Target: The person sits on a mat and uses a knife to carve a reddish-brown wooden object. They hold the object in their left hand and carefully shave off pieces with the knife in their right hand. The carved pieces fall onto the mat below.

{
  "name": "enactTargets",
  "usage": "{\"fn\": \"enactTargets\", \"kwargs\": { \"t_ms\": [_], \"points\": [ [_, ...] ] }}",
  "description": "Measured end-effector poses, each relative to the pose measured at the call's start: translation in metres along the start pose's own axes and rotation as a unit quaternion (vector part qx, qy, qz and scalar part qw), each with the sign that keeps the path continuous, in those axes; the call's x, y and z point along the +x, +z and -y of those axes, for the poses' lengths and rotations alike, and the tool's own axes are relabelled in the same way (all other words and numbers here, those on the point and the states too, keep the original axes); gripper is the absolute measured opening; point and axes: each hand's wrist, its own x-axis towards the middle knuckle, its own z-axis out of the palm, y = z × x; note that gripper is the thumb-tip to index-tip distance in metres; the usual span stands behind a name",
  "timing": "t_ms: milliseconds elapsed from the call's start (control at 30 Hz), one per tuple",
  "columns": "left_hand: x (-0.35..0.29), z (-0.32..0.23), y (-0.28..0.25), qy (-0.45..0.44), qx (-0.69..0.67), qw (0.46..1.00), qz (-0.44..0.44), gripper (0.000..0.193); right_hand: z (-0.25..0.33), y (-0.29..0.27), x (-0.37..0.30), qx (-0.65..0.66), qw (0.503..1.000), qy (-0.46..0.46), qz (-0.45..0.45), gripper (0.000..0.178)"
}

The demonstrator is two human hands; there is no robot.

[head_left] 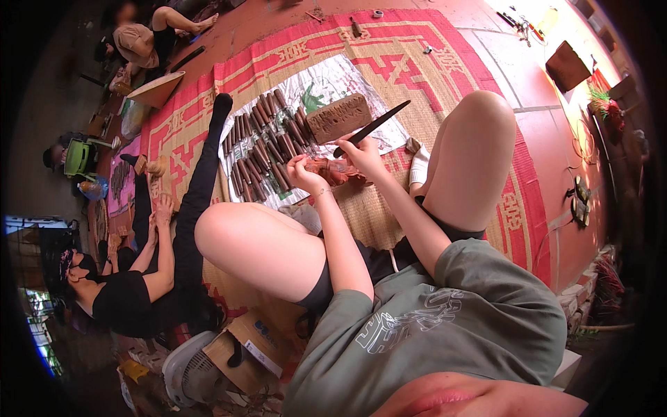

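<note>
My right hand (363,157) is closed around a long, dark, flat knife-like blade (382,119), which slants up to the right. Close by on the left, my left hand (306,175) has its fingers curled together; what they hold, if anything, is hidden. Between and just below the two hands lies a reddish-brown crumpled bundle (338,172). Beyond them, a pitted brown block (340,119) rests on a white printed sheet (330,75). Several dark brown wooden rods (262,149) lie in rows on that sheet, left of the block.
My bent knees frame the work on a red and tan woven mat (410,66). At left sits a co-worker in black (132,292), one leg stretched beside the sheet. Another person (139,42) sits far left. A grey fan (191,368) and cardboard box (243,347) stand near my left side.
</note>
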Motion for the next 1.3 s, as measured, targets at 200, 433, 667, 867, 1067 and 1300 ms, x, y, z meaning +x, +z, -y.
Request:
{"fn": "enactTargets", "kwargs": {
  "t_ms": [200,433,667,867,1067,1300],
  "points": [
    [-0.001,0.004,-0.005,0.027,-0.017,0.998,-0.062,0.008,0.136,-0.035,-0.028,0.086,0.993,-0.065,0.038,0.02],
    [-0.025,-0.011,0.002,-0.032,0.031,0.996,-0.071,0.012,0.258,-0.143,-0.009,-0.119,0.969,-0.213,-0.022,0.023],
    [-0.038,0.01,0.004,0.017,0.091,0.992,-0.089,0.017,0.241,-0.202,0.044,0.001,0.993,-0.119,0.011,0.019],
    [-0.023,-0.001,-0.01,-0.015,0.081,0.995,-0.063,0.015,0.138,-0.083,0.017,-0.014,0.983,0.065,0.169,0.016],
    [-0.02,-0.014,0.005,-0.012,0.106,0.992,-0.062,0.018,0.144,-0.057,0.022,0.006,0.967,0.126,0.22,0.016],
    [-0.018,-0.023,0.021,0.045,0.214,0.976,-0.017,0.021,0.132,-0.072,0.048,-0.011,0.964,0.146,0.221,0.018]
  ]
}}
